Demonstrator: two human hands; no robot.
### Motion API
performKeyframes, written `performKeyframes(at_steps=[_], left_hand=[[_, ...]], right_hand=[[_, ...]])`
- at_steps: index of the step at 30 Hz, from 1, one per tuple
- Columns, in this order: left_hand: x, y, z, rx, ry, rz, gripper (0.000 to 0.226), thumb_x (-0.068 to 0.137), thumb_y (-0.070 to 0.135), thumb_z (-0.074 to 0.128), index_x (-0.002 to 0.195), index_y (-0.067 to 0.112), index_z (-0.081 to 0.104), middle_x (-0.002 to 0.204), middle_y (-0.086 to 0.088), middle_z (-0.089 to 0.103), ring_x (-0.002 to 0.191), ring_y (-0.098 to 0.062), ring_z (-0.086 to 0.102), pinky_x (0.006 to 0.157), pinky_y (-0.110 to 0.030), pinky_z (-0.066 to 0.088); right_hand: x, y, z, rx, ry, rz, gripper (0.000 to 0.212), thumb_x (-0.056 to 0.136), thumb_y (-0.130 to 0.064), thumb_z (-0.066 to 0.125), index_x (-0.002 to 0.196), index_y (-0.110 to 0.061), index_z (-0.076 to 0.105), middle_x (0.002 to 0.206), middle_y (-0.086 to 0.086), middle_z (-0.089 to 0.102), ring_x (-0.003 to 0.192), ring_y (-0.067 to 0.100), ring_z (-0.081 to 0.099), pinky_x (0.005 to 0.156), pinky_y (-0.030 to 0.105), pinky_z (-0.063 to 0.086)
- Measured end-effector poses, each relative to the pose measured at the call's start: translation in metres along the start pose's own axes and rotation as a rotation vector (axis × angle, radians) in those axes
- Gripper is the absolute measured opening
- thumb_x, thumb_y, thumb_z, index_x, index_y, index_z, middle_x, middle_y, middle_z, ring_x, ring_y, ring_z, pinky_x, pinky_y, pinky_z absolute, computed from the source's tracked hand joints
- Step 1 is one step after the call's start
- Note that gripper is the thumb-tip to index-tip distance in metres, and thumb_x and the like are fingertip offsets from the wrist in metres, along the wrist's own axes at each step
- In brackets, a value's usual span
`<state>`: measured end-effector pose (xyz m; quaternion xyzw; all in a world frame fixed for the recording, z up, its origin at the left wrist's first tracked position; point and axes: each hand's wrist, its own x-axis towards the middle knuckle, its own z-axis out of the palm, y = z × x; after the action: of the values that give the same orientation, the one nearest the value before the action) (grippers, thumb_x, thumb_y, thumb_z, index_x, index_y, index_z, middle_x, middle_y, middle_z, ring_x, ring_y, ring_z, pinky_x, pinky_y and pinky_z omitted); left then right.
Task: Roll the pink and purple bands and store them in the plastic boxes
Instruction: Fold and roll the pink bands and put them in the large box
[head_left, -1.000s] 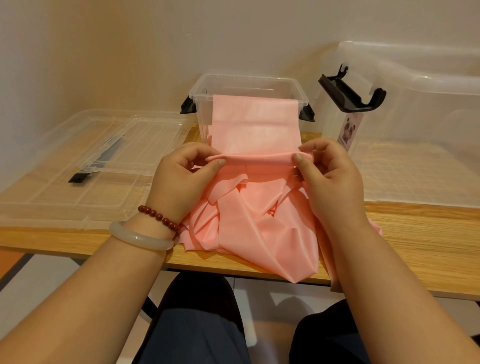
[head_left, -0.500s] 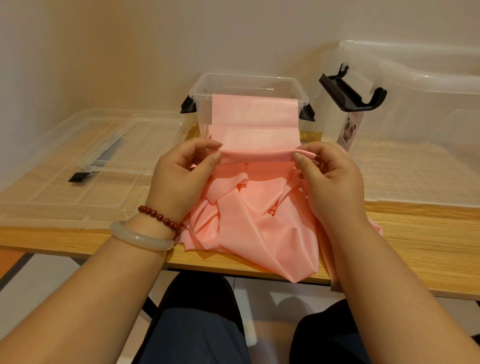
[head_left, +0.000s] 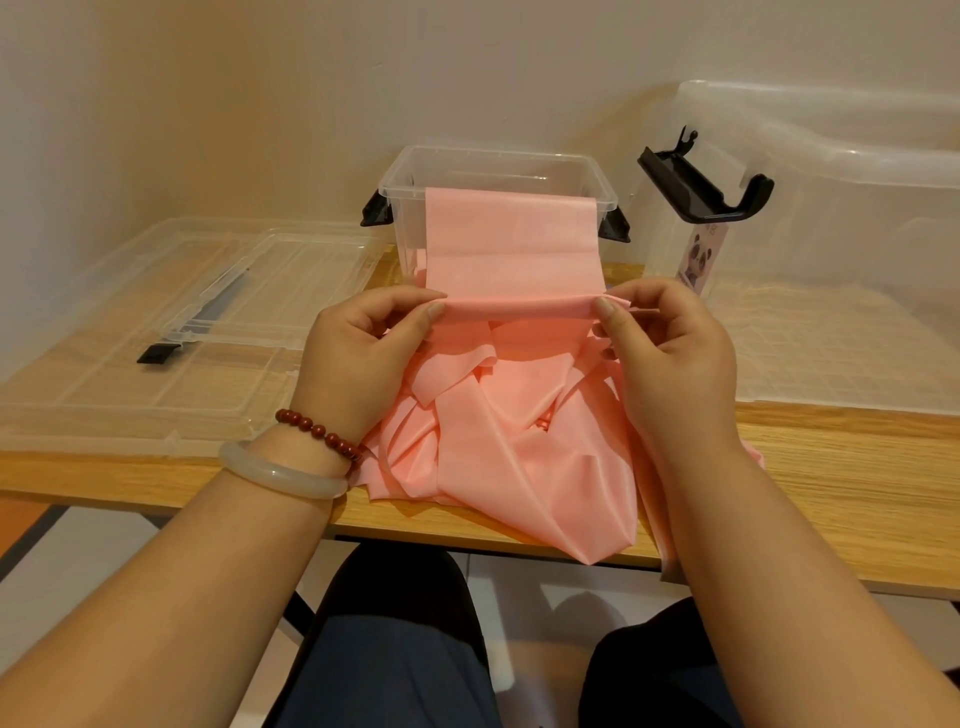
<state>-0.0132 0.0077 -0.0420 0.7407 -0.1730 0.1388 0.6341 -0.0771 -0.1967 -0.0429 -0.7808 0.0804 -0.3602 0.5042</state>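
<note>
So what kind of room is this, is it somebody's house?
Probably a plain room at home, or a small workroom: a light wooden table pushed against a bare cream wall, with clear plastic storage boxes on it.

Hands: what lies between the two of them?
The folded edge of the pink band, pinched by the left hand and right hand; the head view shows it.

My left hand (head_left: 358, 358) and right hand (head_left: 670, 353) cover both ends of the fold they pinch in the pink band (head_left: 511, 244), and my right forearm (head_left: 753, 519) lies over the heap's right side, so I cannot tell how far it spreads there. Past the near rim of the small box (head_left: 493, 161) the band goes out of sight behind its own draped stretch. The large box (head_left: 831, 156) runs off the right edge, the flat lid (head_left: 104, 322) off the left, and the print on the panda label (head_left: 698, 254) is too small to read.
</note>
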Motion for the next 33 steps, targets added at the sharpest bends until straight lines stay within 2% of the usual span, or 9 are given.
performKeyframes(at_steps=[3, 7, 14, 20, 24, 26, 28, 31, 33], left_hand=[[0.0004, -0.0007, -0.0001, -0.016, -0.01, -0.002, 0.017, 0.088, 0.013, 0.067, 0.099, 0.025, 0.069, 0.088, 0.005, 0.069, 0.071, 0.002, 0.063, 0.066, -0.011, 0.05], [0.0002, -0.0002, -0.0005, -0.038, -0.019, -0.01, 0.016, 0.088, 0.008, 0.066, 0.093, 0.024, 0.067, 0.084, 0.004, 0.068, 0.07, -0.001, 0.064, 0.065, -0.013, 0.051], [-0.001, -0.0011, -0.0012, 0.004, -0.045, -0.012, 0.023, 0.082, 0.016, 0.073, 0.096, 0.034, 0.069, 0.094, 0.011, 0.069, 0.087, -0.001, 0.065, 0.079, -0.017, 0.054], [-0.0006, -0.0014, -0.0007, 0.031, -0.025, 0.032, 0.02, 0.088, 0.016, 0.067, 0.091, 0.035, 0.07, 0.095, 0.013, 0.069, 0.088, 0.002, 0.064, 0.077, -0.013, 0.052], [0.001, -0.0018, -0.0004, 0.034, -0.037, 0.061, 0.016, 0.09, 0.013, 0.065, 0.091, 0.029, 0.07, 0.1, 0.006, 0.065, 0.085, 0.003, 0.061, 0.072, -0.011, 0.05], [0.0012, -0.0021, -0.0008, 0.044, -0.042, 0.067, 0.016, 0.09, 0.015, 0.065, 0.091, 0.03, 0.07, 0.098, 0.007, 0.066, 0.085, 0.0, 0.062, 0.072, -0.013, 0.05], [0.0004, -0.0017, -0.0012, 0.022, -0.036, 0.044, 0.017, 0.09, 0.015, 0.064, 0.091, 0.032, 0.069, 0.091, 0.01, 0.068, 0.078, 0.0, 0.063, 0.068, -0.013, 0.05], [0.0001, -0.0008, -0.0011, -0.023, -0.037, 0.028, 0.022, 0.091, 0.01, 0.063, 0.099, 0.031, 0.065, 0.086, 0.006, 0.065, 0.067, 0.0, 0.061, 0.062, -0.014, 0.051], [0.0002, 0.0003, -0.0005, -0.04, -0.049, 0.019, 0.026, 0.092, 0.008, 0.061, 0.102, 0.031, 0.062, 0.087, 0.001, 0.064, 0.066, -0.003, 0.062, 0.06, -0.016, 0.052]], right_hand=[[0.0002, 0.0009, 0.0004, -0.002, -0.011, -0.004, 0.002, 0.093, -0.026, 0.064, 0.093, -0.028, 0.064, 0.09, -0.007, 0.068, 0.083, 0.011, 0.067, 0.077, 0.046, 0.057], [-0.0006, 0.0001, 0.0014, -0.024, -0.033, -0.035, 0.018, 0.093, -0.024, 0.06, 0.091, -0.041, 0.055, 0.098, -0.008, 0.064, 0.089, 0.017, 0.065, 0.077, 0.047, 0.057], [0.0003, -0.0003, 0.0, -0.031, -0.073, -0.039, 0.02, 0.087, -0.018, 0.071, 0.098, -0.032, 0.061, 0.102, -0.014, 0.062, 0.092, 0.004, 0.061, 0.086, 0.032, 0.055], [0.0015, 0.0013, 0.0008, -0.051, -0.035, -0.033, 0.008, 0.09, -0.021, 0.068, 0.093, -0.029, 0.067, 0.092, -0.016, 0.063, 0.086, 0.004, 0.06, 0.082, 0.037, 0.056], [0.0023, 0.0018, 0.0003, -0.098, -0.017, -0.09, 0.006, 0.09, -0.023, 0.068, 0.088, -0.028, 0.066, 0.099, -0.004, 0.061, 0.086, -0.007, 0.055, 0.075, 0.01, 0.046], [0.0018, 0.0002, 0.0006, -0.104, -0.015, -0.106, 0.004, 0.09, -0.02, 0.068, 0.088, -0.022, 0.066, 0.102, -0.002, 0.059, 0.085, -0.015, 0.053, 0.073, 0.003, 0.041], [0.0018, 0.001, 0.0011, -0.095, -0.012, -0.116, 0.005, 0.091, -0.019, 0.068, 0.087, -0.02, 0.066, 0.102, -0.004, 0.06, 0.087, -0.012, 0.055, 0.074, 0.009, 0.046], [0.0011, 0.0031, 0.0012, -0.052, -0.022, -0.058, 0.008, 0.09, -0.024, 0.068, 0.088, -0.031, 0.063, 0.094, -0.006, 0.065, 0.085, 0.008, 0.063, 0.076, 0.042, 0.057], [0.0, 0.0027, 0.0008, -0.04, -0.026, -0.052, 0.017, 0.09, -0.027, 0.068, 0.092, -0.041, 0.058, 0.096, -0.008, 0.064, 0.088, 0.013, 0.064, 0.077, 0.045, 0.057]])
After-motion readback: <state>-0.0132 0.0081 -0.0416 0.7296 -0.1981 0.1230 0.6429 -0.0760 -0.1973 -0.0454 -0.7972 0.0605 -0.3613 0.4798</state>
